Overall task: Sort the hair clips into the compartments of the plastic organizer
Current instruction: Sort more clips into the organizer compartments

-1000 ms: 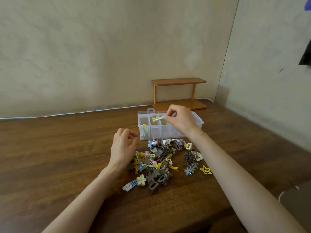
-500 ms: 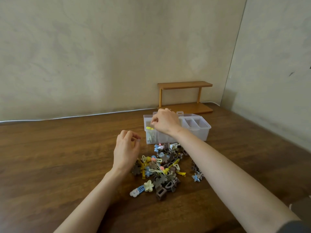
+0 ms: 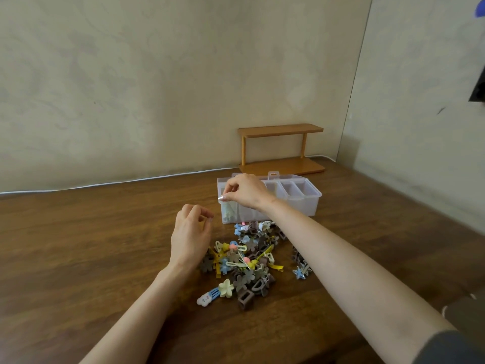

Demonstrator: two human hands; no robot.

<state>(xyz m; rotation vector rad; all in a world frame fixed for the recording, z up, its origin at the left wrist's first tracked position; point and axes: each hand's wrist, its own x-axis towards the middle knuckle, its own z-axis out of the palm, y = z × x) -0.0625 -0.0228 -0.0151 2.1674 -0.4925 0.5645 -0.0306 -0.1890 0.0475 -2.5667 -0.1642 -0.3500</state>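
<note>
Over the organizer, the right hand has shifted from the middle to its leftmost compartment, fingertips pinched together; whether they grip a clip cannot be told. The left hand stays loosely curled, empty, before the organizer beside the clip pile.

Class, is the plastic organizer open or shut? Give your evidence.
Open. The plastic organizer has uncovered compartments, and clips lie in its leftmost one.
</note>
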